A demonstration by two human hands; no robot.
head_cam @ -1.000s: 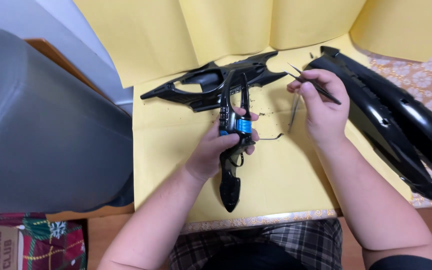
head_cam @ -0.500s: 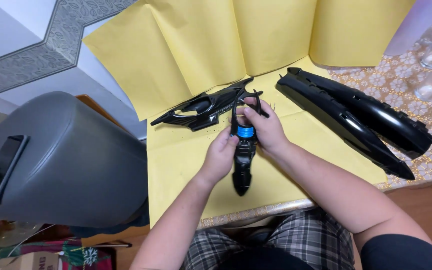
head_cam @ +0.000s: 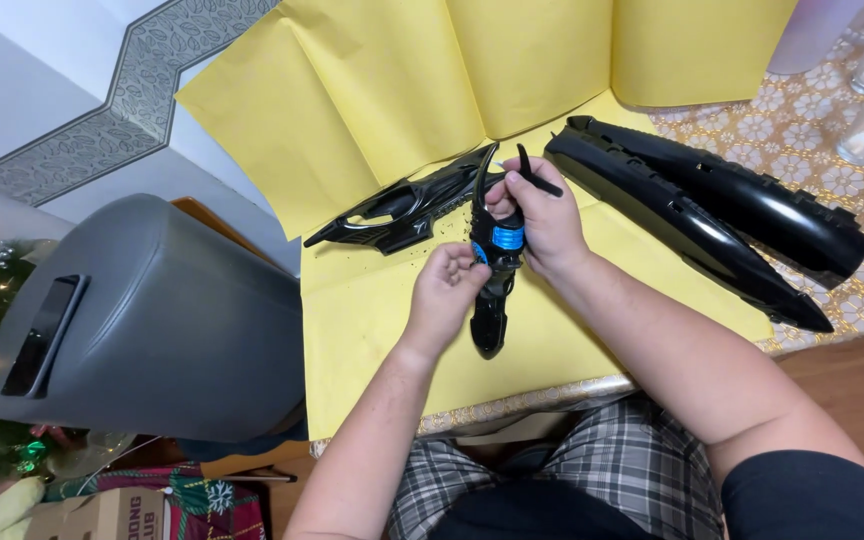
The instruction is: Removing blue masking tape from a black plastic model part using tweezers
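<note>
- The left hand (head_cam: 449, 290) grips the middle of a slim black plastic part with a blue band (head_cam: 493, 270), fingers closed on it just below the band; the part is held upright above the yellow paper sheet (head_cam: 382, 330), its lower tip pointing toward the person.
- The right hand (head_cam: 544, 225) wraps the same part at and above the blue band, fingers clamped round it; a thin dark tool (head_cam: 535, 178) sticks out from this hand's fingers, pointing away from the person.
- A curved black prong at the part's upper end rises just beside the right thumb.
- Behind the hands a flat black openwork panel (head_cam: 402, 208) lies on the paper.
- To the right, two long black fairing pieces (head_cam: 712, 215) lie side by side, partly on the paper, partly on a lace-patterned tablecloth (head_cam: 852, 110).
- A grey plastic bin (head_cam: 152, 330) stands left of the table.
</note>
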